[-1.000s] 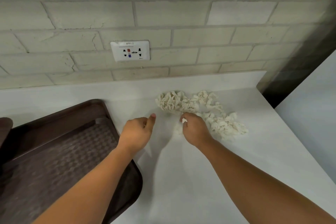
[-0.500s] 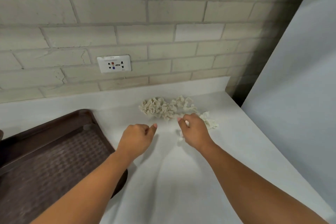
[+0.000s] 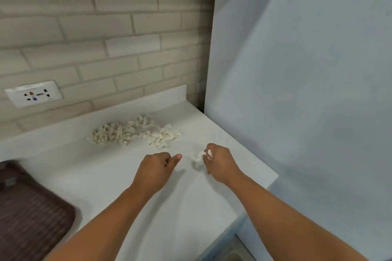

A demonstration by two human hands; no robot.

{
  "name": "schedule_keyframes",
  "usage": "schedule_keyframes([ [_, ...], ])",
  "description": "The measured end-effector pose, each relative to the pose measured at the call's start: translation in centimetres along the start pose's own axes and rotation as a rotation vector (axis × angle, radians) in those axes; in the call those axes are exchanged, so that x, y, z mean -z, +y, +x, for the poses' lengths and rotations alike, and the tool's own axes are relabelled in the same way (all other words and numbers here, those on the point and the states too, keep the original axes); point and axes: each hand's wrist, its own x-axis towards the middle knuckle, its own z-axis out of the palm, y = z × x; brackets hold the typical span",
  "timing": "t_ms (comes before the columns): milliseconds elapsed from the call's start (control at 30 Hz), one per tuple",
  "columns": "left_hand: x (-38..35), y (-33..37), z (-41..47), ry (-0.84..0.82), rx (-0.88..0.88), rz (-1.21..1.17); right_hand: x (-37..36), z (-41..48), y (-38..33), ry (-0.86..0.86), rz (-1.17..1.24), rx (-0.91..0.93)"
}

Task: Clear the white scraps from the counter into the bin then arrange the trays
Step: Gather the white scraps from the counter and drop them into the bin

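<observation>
Pinching a small crumpled white scrap (image 3: 196,158) near the white counter's (image 3: 169,207) right edge, the right hand (image 3: 220,163) should enclose it fully; the left hand (image 3: 156,167) is curled, seemingly empty.

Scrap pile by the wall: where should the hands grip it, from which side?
Probably the whiter clump at the pile's right end, from the front and above: it lies nearest the hands, and the heap is loose, low strips, so no piece lifts the rest. The right hand pinches a scrap; the left hand looks free.
</observation>
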Motion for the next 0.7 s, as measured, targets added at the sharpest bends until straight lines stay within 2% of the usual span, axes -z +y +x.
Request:
schedule_keyframes([
  [167,-5.5,7.0,-3.0,-0.112,-0.060,-0.071,5.3,-6.5,6.3,0.060,-0.029,-0.117],
  [400,-14.0,14.4,-9.9,-0.354,-0.136,-0.066,9.8,-16.8,14.3,0.026,0.093,-0.288],
  [567,-20.3,16.4,-14.4,-0.416,-0.096,-0.074,8.8,-21.6,21.2,0.051,0.084,-0.385],
  [700,-25.7,15.1,-17.3,-0.508,-0.030,0.010,5.8,-24.8,26.0,0.029,0.070,-0.462],
])
